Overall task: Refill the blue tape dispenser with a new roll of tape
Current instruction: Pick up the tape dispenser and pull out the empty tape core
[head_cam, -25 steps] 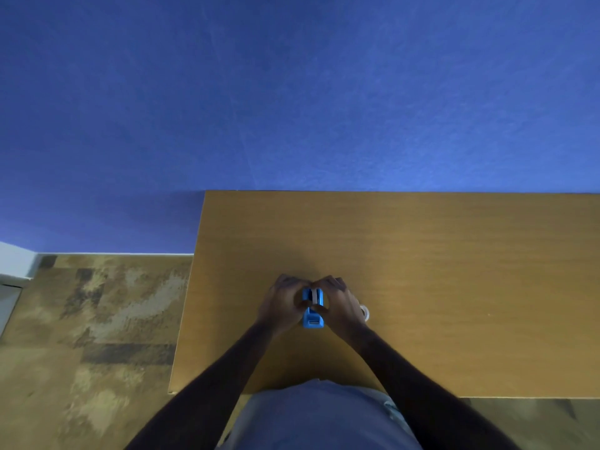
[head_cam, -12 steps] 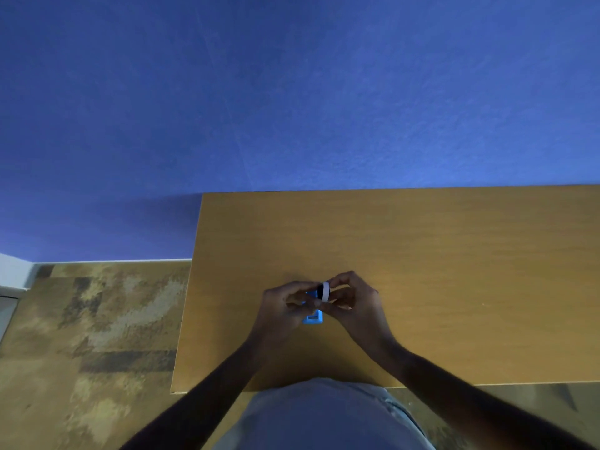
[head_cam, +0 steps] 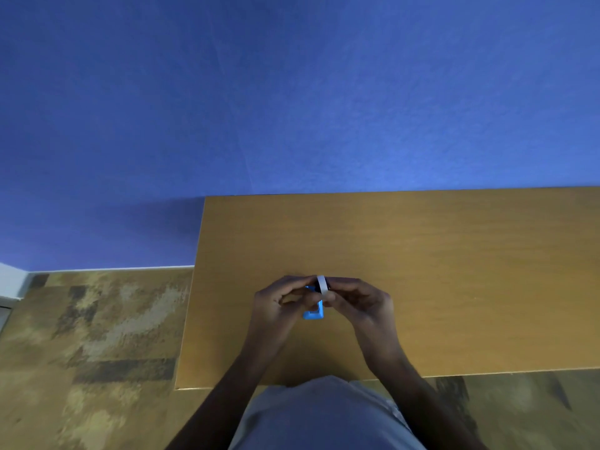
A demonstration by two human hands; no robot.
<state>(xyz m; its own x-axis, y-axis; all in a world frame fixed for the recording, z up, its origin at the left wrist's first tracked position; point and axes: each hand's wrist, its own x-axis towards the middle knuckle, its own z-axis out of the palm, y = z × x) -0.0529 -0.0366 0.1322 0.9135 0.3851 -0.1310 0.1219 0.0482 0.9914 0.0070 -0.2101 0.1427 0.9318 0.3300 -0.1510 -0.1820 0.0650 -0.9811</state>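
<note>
A small blue tape dispenser (head_cam: 314,313) is at the near middle of the wooden table (head_cam: 422,271), mostly hidden by my fingers. My left hand (head_cam: 279,303) is curled around its left side and holds it. A white roll of tape (head_cam: 321,284) stands on edge just above the dispenser's far end. My right hand (head_cam: 357,300) pinches that roll between thumb and fingertips. Both hands touch at the fingertips around the roll.
A blue wall (head_cam: 292,92) rises right behind the table's far edge. Patterned brown carpet (head_cam: 97,336) lies to the left of the table and below its near edge. My light grey clothing (head_cam: 321,414) fills the bottom centre.
One second ago both hands were closed around the dispenser and a white roll lay by my right wrist. Now my right hand holds the roll up against the dispenser's far end.
</note>
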